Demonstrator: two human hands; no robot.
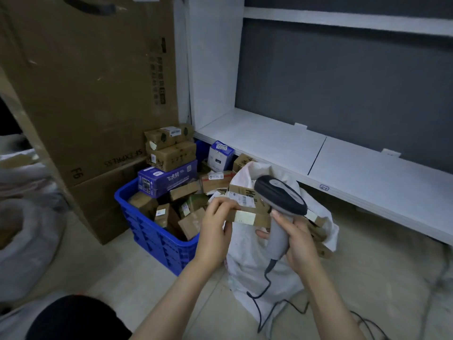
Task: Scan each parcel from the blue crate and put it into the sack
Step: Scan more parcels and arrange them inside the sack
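The blue crate (157, 239) stands on the floor, heaped with several cardboard parcels and a purple box (166, 179). Right of it the white sack (255, 261) stands open with parcels inside. My left hand (214, 231) grips a small flat cardboard parcel (247, 207) with a white label, held over the sack's mouth. In my right hand (297, 241) I hold a grey handheld scanner (279, 200) by its handle. Its dark head is right above the parcel, and its cable trails down to the floor.
A tall brown carton (93, 82) leans behind the crate. A low white shelf (318, 153) runs along the grey wall on the right. More white sacks (24, 217) sit at the left. Tiled floor lies in front, and my dark knee (78, 320) shows at the bottom left.
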